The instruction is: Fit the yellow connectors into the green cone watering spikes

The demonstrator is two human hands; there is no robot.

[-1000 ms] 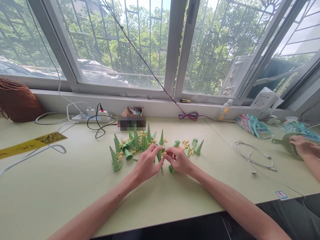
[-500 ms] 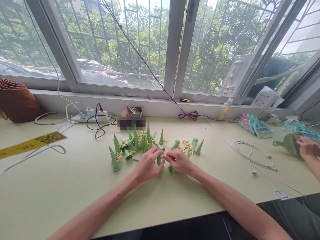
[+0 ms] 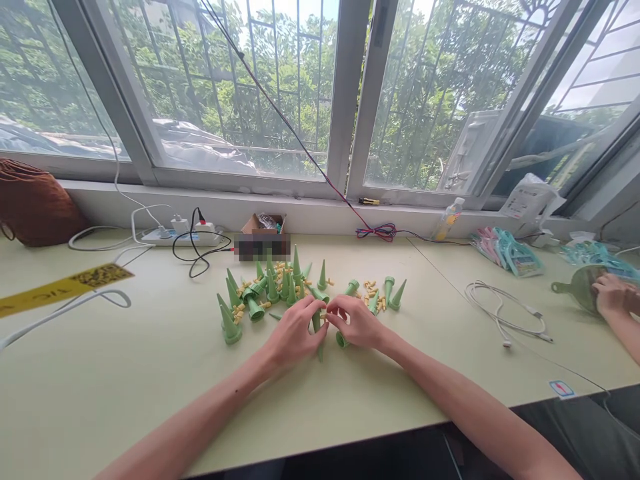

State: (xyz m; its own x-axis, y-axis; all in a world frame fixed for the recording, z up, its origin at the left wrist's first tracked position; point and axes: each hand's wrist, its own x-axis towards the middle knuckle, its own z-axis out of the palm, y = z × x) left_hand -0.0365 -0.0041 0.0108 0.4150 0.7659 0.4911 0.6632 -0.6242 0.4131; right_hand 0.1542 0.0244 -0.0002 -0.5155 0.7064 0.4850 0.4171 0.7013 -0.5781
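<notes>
My left hand (image 3: 295, 333) is closed around a green plastic spike (image 3: 317, 323), whose pointed end shows below the fingers. Close against it, the fingertips of my right hand (image 3: 357, 323) pinch a small yellow plastic fitting (image 3: 323, 317) at the spike's side. Whether the fitting sits in the spike cannot be made out. Under my right hand lies another green spike (image 3: 342, 339), its round open end showing. Beyond my left hand, several green cone spikes (image 3: 231, 329) stand or lie in a cluster, with yellow fittings among them. More yellow fittings (image 3: 371, 287) lie past my right hand beside two green spikes (image 3: 399, 295).
Behind the cluster stands a small cardboard box (image 3: 265, 230). A power strip (image 3: 175, 235) with cables is at the back left. To the right lie a white cable (image 3: 493, 293) and packaged items (image 3: 507, 252). Another person's hand (image 3: 613, 293) holds a green scoop-like item (image 3: 583, 288).
The spike in my left hand has tilted, and its tip now shows below the hand. My right hand's fingers have shifted slightly and curled up near the fitting.
</notes>
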